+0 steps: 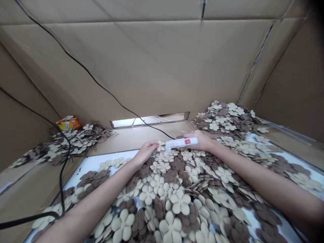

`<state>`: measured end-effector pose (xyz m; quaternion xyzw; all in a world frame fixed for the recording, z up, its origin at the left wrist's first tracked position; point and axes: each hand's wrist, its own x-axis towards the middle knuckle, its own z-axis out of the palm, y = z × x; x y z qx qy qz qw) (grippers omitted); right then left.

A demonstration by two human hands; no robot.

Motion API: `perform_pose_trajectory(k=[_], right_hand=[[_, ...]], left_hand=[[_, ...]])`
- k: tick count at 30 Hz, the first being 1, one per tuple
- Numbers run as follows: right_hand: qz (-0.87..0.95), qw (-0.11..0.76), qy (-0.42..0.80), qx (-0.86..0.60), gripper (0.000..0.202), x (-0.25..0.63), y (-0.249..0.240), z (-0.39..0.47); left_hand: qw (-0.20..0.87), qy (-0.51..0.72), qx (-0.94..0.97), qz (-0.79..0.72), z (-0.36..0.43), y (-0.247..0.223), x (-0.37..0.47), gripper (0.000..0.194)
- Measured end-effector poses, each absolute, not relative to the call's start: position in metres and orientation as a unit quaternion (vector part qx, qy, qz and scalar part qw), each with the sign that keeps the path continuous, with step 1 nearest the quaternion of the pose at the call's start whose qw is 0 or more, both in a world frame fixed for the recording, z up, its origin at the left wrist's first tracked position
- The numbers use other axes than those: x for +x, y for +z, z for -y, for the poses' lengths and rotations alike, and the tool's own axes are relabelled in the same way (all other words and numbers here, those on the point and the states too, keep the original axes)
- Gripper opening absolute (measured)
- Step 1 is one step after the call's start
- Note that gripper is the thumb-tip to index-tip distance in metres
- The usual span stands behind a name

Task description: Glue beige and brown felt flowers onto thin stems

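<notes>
My left hand (147, 151) pinches a cream five-petal fabric flower (161, 146) between its fingertips. Closed around a white glue gun (181, 142) with a red patch on its side is my right hand (199, 140); the tool partly hides its fingers. The gun's narrow end points left, at or very near the held flower; I cannot tell whether they touch. Below both hands spreads a thick layer of loose cream and brown flowers (180, 201), overlapping on a white surface (97, 162).
Cardboard walls (152, 67) enclose the space, with a slot (152, 119) at the back. A black cable (101, 84) hangs across to the gun; another cable (66, 158) runs at left. Flower heaps (227, 118) stand back right and left, beside an orange-yellow packet (68, 123).
</notes>
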<state>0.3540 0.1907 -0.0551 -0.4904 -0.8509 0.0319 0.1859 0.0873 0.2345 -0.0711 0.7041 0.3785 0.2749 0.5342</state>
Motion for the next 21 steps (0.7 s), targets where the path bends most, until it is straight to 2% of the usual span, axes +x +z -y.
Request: perform_pose_trajectory(k=[12, 21], right_hand=[[0.823, 0.181, 0.041, -0.537, 0.037, 0.3507, -0.0546, -0.1875], [0.826, 0.182, 0.027, -0.533, 0.029, 0.3522, -0.0596, -0.1922]], left_hand=[[0.534, 0.279, 0.706, -0.373, -0.2362, -0.0718, 0.0865, 0.032], [0.524, 0.289, 0.698, -0.393, -0.2310, -0.0682, 0.0868, 0.033]])
